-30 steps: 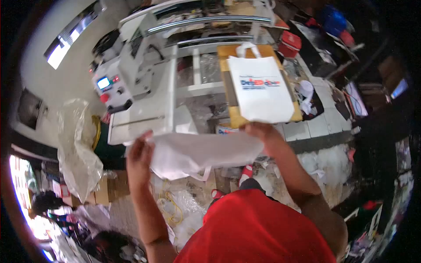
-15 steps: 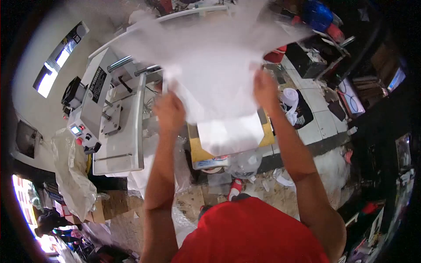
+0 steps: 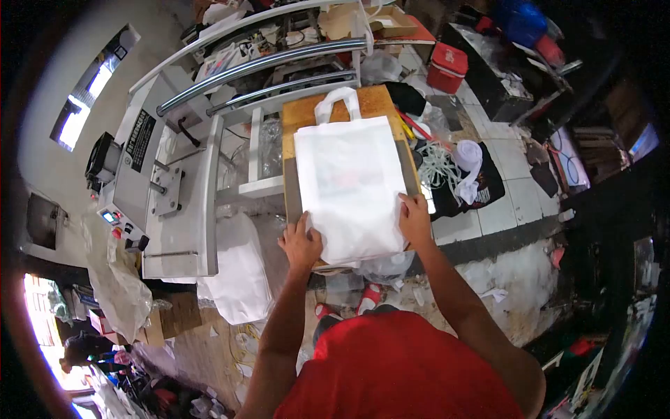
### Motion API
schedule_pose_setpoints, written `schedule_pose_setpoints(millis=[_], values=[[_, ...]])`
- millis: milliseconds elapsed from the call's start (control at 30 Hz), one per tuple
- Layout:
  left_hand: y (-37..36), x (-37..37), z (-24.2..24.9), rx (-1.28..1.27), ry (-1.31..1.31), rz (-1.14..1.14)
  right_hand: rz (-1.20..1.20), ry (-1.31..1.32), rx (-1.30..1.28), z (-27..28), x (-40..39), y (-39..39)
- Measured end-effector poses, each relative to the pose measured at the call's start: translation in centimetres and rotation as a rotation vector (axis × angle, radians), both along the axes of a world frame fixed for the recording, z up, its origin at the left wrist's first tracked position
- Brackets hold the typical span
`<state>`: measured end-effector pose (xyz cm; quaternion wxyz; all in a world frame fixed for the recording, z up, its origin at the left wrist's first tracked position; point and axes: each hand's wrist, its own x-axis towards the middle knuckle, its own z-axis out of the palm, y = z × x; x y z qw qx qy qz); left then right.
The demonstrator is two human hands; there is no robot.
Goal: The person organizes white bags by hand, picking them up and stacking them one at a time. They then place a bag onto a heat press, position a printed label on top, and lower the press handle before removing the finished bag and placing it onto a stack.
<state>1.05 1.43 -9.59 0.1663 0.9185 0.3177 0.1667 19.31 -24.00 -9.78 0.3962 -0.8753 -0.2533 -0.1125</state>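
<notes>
A white tote bag lies flat with its handle loop at the far end. Faint coloured shapes show dimly through its middle. Under it is a wooden board with a grey area along the bag's sides. My left hand pinches the bag's lower left edge, fingers curled. At the lower right edge, my right hand grips the fabric between thumb and fingers. The bag hides most of the board.
A heat press machine with metal rails stands left. White fabric pieces are stacked below it. To the right lie a white roll, tangled strips and black cloth. A red box sits farther back.
The white bag, raised and blurred in the air before, now lies flat over the board. Both hands have come down and nearer to me, at its lower edges.
</notes>
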Motion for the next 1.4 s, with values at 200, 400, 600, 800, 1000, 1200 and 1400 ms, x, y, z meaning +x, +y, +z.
schedule_pose_setpoints(millis=[200, 400, 600, 800, 1000, 1200, 1400], values=[[0.1, -0.2, -0.1, -0.033, -0.101, -0.016, -0.015, -0.047, -0.013, 0.1, -0.4, 0.2], [4.0, -7.4, -0.9, -0.193, -0.421, 0.023, -0.490, 0.148, 0.287, -3.5, -0.9, -7.9], [3.6, -26.5, -13.3, -0.388, -0.091, -0.008, -0.197, 0.440, -0.413, -23.7, -11.9, -11.0], [-3.1, -44.9, -17.9, -0.775, 0.335, 0.127, 0.393, 0.068, -0.476, -30.6, -15.9, 10.8], [-4.5, -60.7, -18.2, -0.769, 0.614, 0.204, 0.201, 0.054, -0.577, -32.9, -13.8, 24.3], [-2.5, -62.1, -16.7, -0.938, 0.699, 0.337, 0.323, 0.340, -0.704, -34.9, -9.1, 24.0], [1.4, -52.4, -16.1, -1.055, 0.626, 0.336, 0.387, 0.485, -0.334, -34.7, -8.4, 22.2]])
